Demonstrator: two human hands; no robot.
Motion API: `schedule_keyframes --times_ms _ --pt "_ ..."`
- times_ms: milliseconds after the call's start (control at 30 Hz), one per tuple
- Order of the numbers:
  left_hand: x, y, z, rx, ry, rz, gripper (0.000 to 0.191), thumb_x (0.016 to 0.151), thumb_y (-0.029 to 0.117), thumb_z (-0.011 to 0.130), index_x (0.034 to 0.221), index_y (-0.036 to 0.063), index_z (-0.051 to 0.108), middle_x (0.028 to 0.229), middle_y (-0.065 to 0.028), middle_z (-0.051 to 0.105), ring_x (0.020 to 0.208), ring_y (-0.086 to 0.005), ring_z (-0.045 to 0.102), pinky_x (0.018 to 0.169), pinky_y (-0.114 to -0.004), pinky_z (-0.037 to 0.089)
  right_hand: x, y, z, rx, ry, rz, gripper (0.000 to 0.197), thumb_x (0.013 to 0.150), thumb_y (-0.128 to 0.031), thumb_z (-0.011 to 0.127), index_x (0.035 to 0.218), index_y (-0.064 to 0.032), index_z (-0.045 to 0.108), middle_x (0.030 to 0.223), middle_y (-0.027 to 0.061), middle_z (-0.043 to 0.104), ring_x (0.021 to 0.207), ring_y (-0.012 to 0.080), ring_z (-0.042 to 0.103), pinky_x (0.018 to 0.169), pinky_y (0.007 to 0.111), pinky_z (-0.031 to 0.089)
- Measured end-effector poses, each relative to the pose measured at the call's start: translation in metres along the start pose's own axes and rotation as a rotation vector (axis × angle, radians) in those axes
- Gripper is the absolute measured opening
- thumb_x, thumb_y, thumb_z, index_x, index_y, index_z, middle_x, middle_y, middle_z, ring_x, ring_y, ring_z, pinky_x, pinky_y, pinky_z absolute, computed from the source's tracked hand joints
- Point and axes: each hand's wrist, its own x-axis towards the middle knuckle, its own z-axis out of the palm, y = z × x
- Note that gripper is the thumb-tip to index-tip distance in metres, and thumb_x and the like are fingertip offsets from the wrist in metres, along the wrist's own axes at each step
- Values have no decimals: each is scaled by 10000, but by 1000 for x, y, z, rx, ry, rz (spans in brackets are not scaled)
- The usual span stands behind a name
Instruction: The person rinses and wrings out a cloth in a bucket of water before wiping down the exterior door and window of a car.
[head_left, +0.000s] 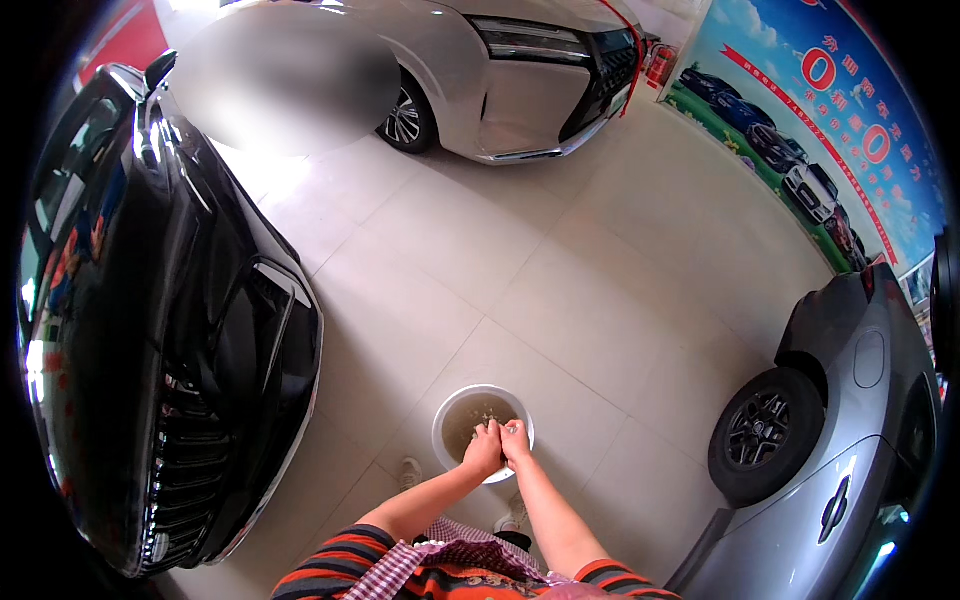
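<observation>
A round white bucket (442, 412) stands on the tiled floor before me, with murky brownish water (459, 431) and some froth or small bits on its surface. Over its near right part, my left hand (487, 445) and my right hand (515, 441) are close together with curled fingers. Something small and pale shows at the fingers of my right hand, but what it is cannot be told. Whether my left hand holds anything is hidden by its fingers.
A black car (225, 337) stands at the left, a pale car (517, 97) at the top and a grey car (847, 450) at the right. A fire extinguisher (660, 66) is by a large poster (810, 112). My shoes (410, 475) are beside the bucket.
</observation>
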Motion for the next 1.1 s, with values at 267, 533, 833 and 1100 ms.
schedule_keyframes --times_ms 267,533,833,1100 --pt "-8 9 1 33 216 29 440 713 210 646 1028 0 421 999 -228 493 844 -390 577 709 -452 510 -8 -12 -7 279 -99 -16 304 824 -209 638 1026 -82 450 925 64 519 828 147 515 728 306 449" --pt "-29 22 -77 -1789 -651 -546 469 782 266 609 1154 14 478 1018 -154 545 847 -224 566 723 -323 497 -61 -94 -70 413 -693 -99 553 838 -418 591 1260 -109 409 1179 46 514 1059 180 516 885 330 427" --pt "-53 52 -66 -2736 -852 -466 482 796 309 626 1152 23 471 987 -140 507 875 -223 506 713 -296 494 -66 -118 -46 710 -951 7 219 801 -278 653 878 -113 532 920 53 569 886 208 574 824 347 479" --pt "-37 11 -23 -1755 -507 -473 377 785 168 683 1100 57 507 994 -72 592 887 -192 597 768 -325 516 -52 -125 -38 -243 -740 -33 209 799 -224 664 836 -87 511 769 6 558 710 87 521 617 243 444"
